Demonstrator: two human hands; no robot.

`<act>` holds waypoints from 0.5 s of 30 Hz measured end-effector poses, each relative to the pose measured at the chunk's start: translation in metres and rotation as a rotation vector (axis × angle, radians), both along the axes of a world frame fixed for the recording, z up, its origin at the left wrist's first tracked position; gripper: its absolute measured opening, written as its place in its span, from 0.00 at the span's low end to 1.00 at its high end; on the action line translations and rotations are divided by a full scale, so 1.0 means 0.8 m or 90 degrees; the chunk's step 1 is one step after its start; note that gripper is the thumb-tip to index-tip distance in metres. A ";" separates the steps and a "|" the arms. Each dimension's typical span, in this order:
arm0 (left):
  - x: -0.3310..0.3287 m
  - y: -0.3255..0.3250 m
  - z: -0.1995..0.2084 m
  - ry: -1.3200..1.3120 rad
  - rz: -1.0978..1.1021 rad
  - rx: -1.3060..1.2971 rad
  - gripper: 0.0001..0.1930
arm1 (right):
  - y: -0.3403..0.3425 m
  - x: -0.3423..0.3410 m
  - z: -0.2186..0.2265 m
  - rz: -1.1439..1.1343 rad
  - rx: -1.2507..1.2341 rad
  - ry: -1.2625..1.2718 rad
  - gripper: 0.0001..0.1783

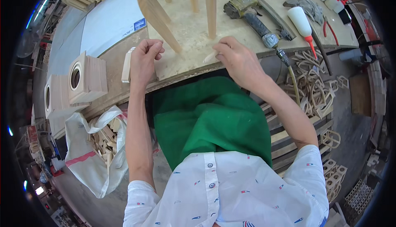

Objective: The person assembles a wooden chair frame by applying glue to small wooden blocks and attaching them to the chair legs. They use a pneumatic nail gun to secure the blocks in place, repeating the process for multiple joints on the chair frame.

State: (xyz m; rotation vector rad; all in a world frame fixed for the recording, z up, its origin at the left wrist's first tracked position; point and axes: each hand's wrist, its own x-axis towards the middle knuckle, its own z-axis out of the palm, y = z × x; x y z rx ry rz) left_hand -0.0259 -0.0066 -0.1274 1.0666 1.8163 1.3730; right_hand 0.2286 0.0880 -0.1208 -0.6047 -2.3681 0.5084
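Note:
My right hand (240, 63) is closed in a pinch at the bench's front edge, with a small pale wooden piece (210, 56) at its fingertips. My left hand (145, 60) is also closed, thumb against curled fingers; whether anything is inside them is hidden. Between and beyond both hands stands a wooden frame with slanted legs (159, 21), its top cut off by the picture's edge. A light wooden bar (128, 65) lies on the bench beside my left wrist, partly covered by it.
On the bench (181, 68) at right lie a nail gun (255, 23) with its hose, a white glue bottle (300, 21), a grey glove (307, 9) and red-handled pliers (331, 31). Square wooden blocks (88, 78) stand at left. A white sack (88, 152) of offcuts sits below.

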 end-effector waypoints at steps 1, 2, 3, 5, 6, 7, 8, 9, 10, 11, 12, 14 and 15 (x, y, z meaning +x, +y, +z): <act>0.002 0.003 0.000 0.009 -0.004 -0.007 0.09 | 0.005 0.002 -0.004 -0.008 -0.002 -0.004 0.08; 0.004 0.004 -0.002 0.019 -0.007 -0.014 0.09 | 0.007 0.004 -0.010 -0.009 -0.017 -0.009 0.09; 0.003 0.005 -0.005 0.039 -0.002 -0.047 0.09 | 0.009 0.005 -0.012 -0.015 -0.008 -0.011 0.09; 0.000 0.000 -0.011 0.081 0.009 -0.116 0.09 | 0.012 0.006 -0.016 -0.027 0.008 -0.014 0.09; 0.005 0.000 -0.009 0.094 -0.001 -0.069 0.10 | 0.013 0.005 -0.018 -0.029 0.010 -0.018 0.09; 0.015 0.001 -0.007 0.107 -0.011 -0.022 0.10 | 0.015 0.004 -0.021 -0.030 0.012 -0.022 0.09; 0.023 0.000 -0.006 0.119 -0.022 0.025 0.11 | 0.016 0.003 -0.024 -0.032 0.013 -0.026 0.09; 0.026 0.003 -0.006 0.106 -0.046 0.025 0.12 | 0.017 0.000 -0.026 -0.033 0.012 -0.033 0.09; 0.027 0.008 -0.006 0.093 -0.071 0.025 0.13 | 0.017 -0.004 -0.028 -0.035 0.010 -0.039 0.09; 0.027 0.012 -0.007 0.079 -0.096 0.025 0.14 | 0.016 -0.008 -0.029 -0.037 0.008 -0.045 0.09; 0.024 0.017 -0.008 0.083 -0.116 -0.002 0.15 | 0.016 -0.011 -0.029 -0.035 0.003 -0.043 0.09; 0.017 0.024 -0.014 0.092 -0.157 -0.056 0.16 | 0.018 -0.016 -0.028 -0.030 -0.007 -0.037 0.08; 0.018 0.026 -0.018 0.102 -0.155 -0.059 0.15 | 0.021 -0.016 -0.027 -0.025 -0.009 -0.046 0.09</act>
